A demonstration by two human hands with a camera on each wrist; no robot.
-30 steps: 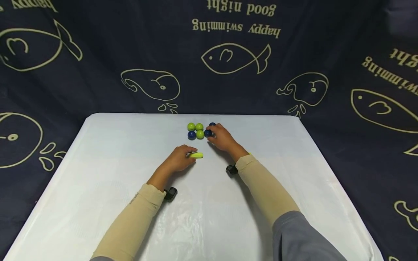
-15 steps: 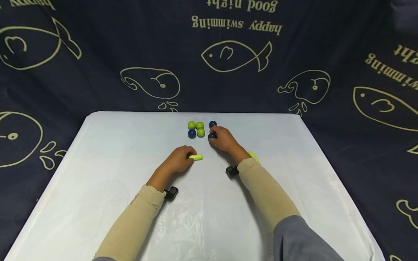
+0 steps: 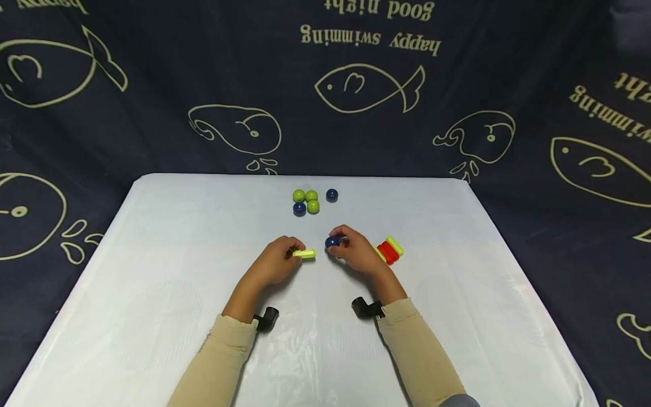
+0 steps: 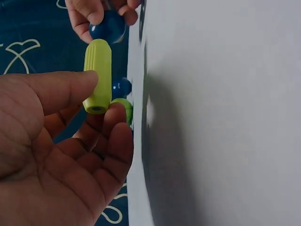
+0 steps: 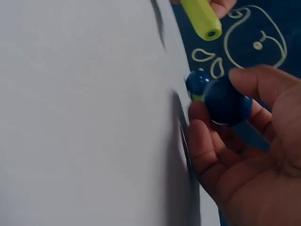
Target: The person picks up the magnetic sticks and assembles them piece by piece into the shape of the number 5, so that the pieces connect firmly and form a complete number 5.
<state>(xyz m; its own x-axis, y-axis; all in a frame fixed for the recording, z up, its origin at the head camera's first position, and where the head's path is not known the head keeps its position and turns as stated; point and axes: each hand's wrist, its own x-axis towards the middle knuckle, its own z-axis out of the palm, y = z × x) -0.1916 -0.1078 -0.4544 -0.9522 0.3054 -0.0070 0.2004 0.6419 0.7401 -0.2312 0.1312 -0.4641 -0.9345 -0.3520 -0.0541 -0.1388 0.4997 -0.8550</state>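
Plainly, a yellow-green stick point(image 3: 305, 254) with a dark hole in one end is pinched by the left hand point(image 3: 273, 262); a blue ball point(image 3: 332, 242) is gripped by the right hand point(image 3: 360, 252). Both are held above the bench point(image 3: 315, 362), where green balls point(image 3: 311, 195) are clustered.

left arm point(image 3: 218, 356) and right arm point(image 3: 419, 350) extend toward the far edge of the surface point(image 3: 315, 350); left hand point(image 3: 277, 260) and right hand point(image 3: 356, 249), close together, pinch with curled fingers point(image 4: 120, 148).
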